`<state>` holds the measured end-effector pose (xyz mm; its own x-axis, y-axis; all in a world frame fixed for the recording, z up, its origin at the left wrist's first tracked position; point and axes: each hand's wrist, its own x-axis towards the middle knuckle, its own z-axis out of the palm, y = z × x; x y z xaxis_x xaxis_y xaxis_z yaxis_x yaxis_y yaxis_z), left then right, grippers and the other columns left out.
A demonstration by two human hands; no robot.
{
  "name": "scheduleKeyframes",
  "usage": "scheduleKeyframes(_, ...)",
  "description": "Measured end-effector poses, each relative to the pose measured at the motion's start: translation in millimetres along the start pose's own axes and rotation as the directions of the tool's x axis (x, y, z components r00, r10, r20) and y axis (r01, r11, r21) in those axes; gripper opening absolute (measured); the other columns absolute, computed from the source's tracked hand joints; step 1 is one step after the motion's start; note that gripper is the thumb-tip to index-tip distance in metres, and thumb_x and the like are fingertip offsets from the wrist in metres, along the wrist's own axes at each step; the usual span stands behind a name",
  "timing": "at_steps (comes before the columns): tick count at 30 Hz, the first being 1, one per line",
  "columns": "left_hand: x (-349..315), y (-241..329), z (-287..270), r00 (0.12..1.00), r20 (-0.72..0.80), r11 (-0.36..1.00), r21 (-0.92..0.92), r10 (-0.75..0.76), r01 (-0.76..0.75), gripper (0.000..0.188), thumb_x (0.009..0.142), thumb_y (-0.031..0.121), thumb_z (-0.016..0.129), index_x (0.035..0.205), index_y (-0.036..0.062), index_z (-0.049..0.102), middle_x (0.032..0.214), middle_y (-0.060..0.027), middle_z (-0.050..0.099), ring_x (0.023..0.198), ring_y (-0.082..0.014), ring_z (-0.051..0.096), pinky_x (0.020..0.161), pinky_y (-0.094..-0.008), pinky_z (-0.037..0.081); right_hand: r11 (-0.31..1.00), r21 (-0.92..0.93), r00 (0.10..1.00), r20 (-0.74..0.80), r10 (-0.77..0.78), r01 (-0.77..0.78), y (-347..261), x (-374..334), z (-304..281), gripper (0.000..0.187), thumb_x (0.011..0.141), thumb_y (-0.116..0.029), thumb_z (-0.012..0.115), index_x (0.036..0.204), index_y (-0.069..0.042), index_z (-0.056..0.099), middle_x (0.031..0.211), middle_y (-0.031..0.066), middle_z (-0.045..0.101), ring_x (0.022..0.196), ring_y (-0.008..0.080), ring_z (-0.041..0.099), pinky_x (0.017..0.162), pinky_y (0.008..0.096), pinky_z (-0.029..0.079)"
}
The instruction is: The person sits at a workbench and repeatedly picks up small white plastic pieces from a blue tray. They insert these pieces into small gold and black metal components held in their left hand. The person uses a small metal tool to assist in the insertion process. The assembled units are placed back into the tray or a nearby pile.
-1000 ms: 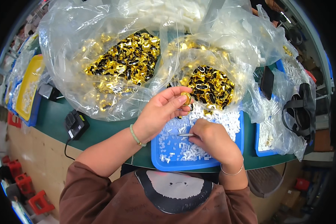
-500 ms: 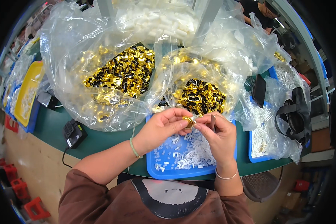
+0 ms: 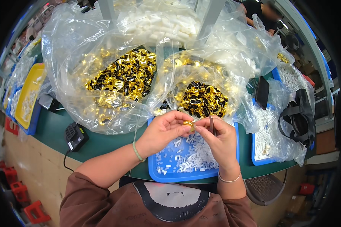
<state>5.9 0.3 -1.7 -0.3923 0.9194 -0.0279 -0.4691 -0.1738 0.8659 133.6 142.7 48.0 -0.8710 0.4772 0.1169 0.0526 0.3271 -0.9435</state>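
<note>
Over the blue tray point(image 3: 201, 176), both hands meet at a small shiny gold piece point(image 3: 189, 124). My left hand point(image 3: 166, 128) pinches it between thumb and fingers. Against its right side, the thumb and forefinger of my right hand point(image 3: 218, 134) are closed. A slim dark tweezers-like tool point(image 3: 211, 125) is tucked in that right hand, sticking up between the fingers. Whatever sits inside the gold piece is hidden by fingertips. Below, small white plastic parts point(image 3: 197, 159) lie loose in the tray.
Behind my hands stand clear bags of gold and black pieces point(image 3: 130, 72) point(image 3: 202, 98). White parts point(image 3: 159, 24) fill another bag. A black device point(image 3: 75, 137) sits left, with a yellow tray point(image 3: 28, 98) beyond; a second blue tray point(image 3: 268, 162) and black bag point(image 3: 297, 117) are right.
The gold piece has turned and dropped slightly in my fingers. In my right hand the dark tool has tilted and shifted a little left.
</note>
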Motion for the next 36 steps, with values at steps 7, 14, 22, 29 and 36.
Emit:
scheduleKeyframes(7,-1.1,0.0,0.6,1.0,-0.018,1.0,-0.001,0.013,-0.013,0.025,0.093,0.003,0.061,0.116,-0.0011,0.055,0.111,-0.0122,0.064,0.102,-0.0194,0.065,0.089,-0.0309,0.054,0.997,-0.06,0.998,-0.006,-0.055,0.054,5.8,-0.3,-0.9,0.01,0.08,0.0,0.071,0.09,0.002,0.069,0.08,0.003,0.061,0.064,0.0061,0.053,0.057,0.0196,0.042)
scheduleKeyframes(14,-1.7,-1.1,-0.6,0.997,-0.073,0.999,0.03,0.021,-0.019,0.023,0.091,0.001,0.063,0.113,-0.002,0.058,0.109,-0.0119,0.065,0.102,-0.018,0.065,0.088,-0.0298,0.054,0.92,-0.286,0.944,-0.114,-0.309,0.266,4.6,-4.2,11.1,0.016,0.076,0.006,0.071,0.089,-0.001,0.067,0.082,0.0057,0.062,0.064,0.0095,0.056,0.053,0.0215,0.044)
scheduleKeyframes(22,-3.7,-1.1,2.4,0.989,-0.115,0.992,0.09,0.098,-0.088,0.023,0.089,-0.002,0.064,0.112,-0.003,0.058,0.11,-0.0122,0.065,0.101,-0.0165,0.064,0.09,-0.0293,0.054,0.869,-0.326,0.897,-0.114,-0.427,0.373,7.3,-5.7,18.5,0.026,0.07,0.011,0.07,0.093,-0.002,0.067,0.084,0.0095,0.063,0.068,0.0163,0.062,0.053,0.0261,0.049)
scheduleKeyframes(29,-7.9,-1.6,6.5,0.975,-0.133,0.982,0.09,0.179,-0.168,0.024,0.088,-0.004,0.064,0.112,-0.0038,0.058,0.108,-0.0138,0.066,0.101,-0.0171,0.065,0.09,-0.0287,0.054,0.923,-0.208,0.929,-0.115,-0.351,0.323,4.6,-7.6,19.9,0.024,0.076,0.011,0.069,0.096,-0.001,0.068,0.083,0.0069,0.06,0.063,0.0104,0.053,0.051,0.022,0.043)
scheduleKeyframes(36,-5.0,0.2,9.7,0.968,-0.163,0.98,0.072,0.193,-0.183,0.025,0.09,-0.001,0.064,0.114,-0.0031,0.059,0.108,-0.0125,0.066,0.099,-0.0162,0.065,0.089,-0.0279,0.053,0.934,-0.179,0.935,-0.121,-0.333,0.31,6.4,-6.3,21.8,0.021,0.079,0.009,0.068,0.097,-0.001,0.069,0.084,0.0074,0.062,0.064,0.0087,0.054,0.054,0.021,0.043)
